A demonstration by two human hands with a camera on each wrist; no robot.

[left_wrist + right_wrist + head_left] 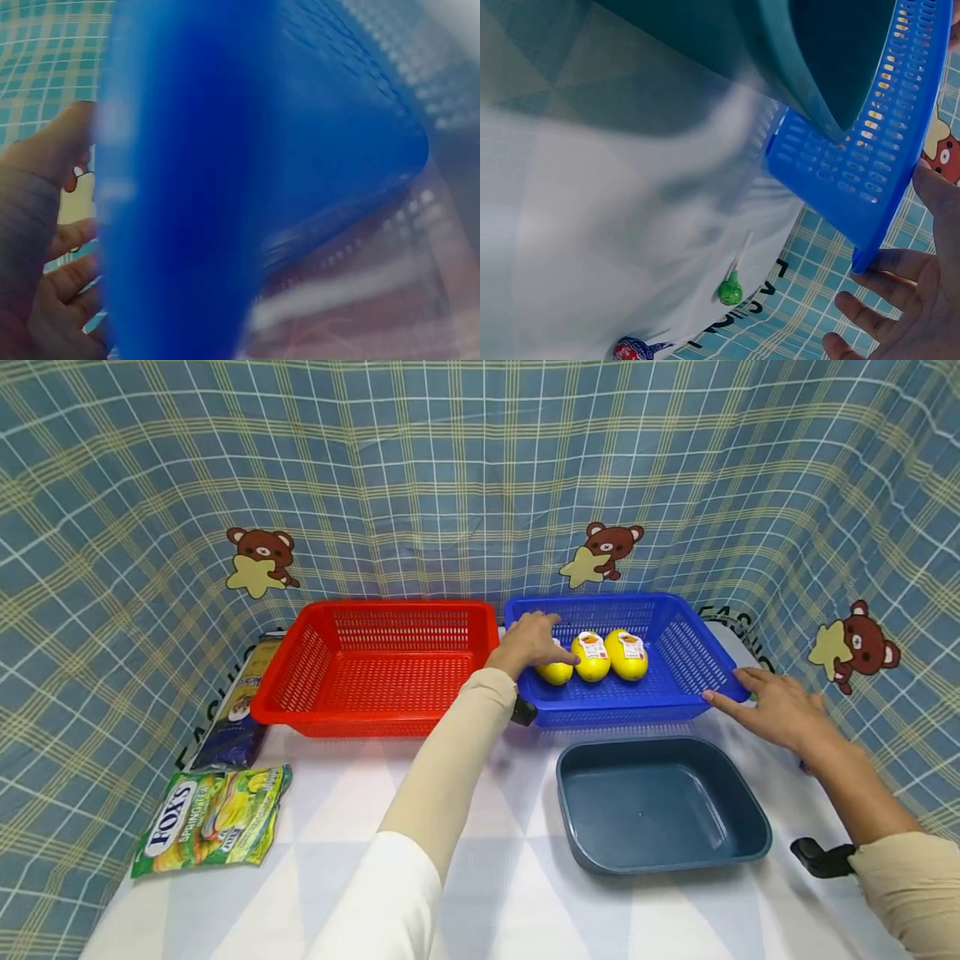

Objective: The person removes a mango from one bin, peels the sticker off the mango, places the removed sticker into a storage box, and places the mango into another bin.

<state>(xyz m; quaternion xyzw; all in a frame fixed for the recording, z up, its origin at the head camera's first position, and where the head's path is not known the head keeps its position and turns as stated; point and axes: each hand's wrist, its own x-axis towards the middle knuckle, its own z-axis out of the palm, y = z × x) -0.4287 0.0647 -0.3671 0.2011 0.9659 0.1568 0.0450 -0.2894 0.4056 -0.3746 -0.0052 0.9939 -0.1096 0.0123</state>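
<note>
Three yellow oval things with white labels [590,657] lie in a row inside the blue basket [675,647]. My left hand [529,642] reaches over the basket's left side with its fingers spread, overlapping the leftmost oval in the head view. In the left wrist view, the basket's blurred blue side covers part of that hand [71,292]. At the basket's front right corner is my right hand [783,714], thumb and fingers extended. From the right wrist, its thumb and forefinger [896,262] show right at the rim, the other fingers loose below.
Left of the blue basket stands a red basket [375,685]. A dark teal tub [652,810] sits in front. A green FOX'S candy bag [213,818] and a dark blue packet [236,718] lie at the left. Two lollipops, one green [731,289], one blue and red [632,349], lie at the right.
</note>
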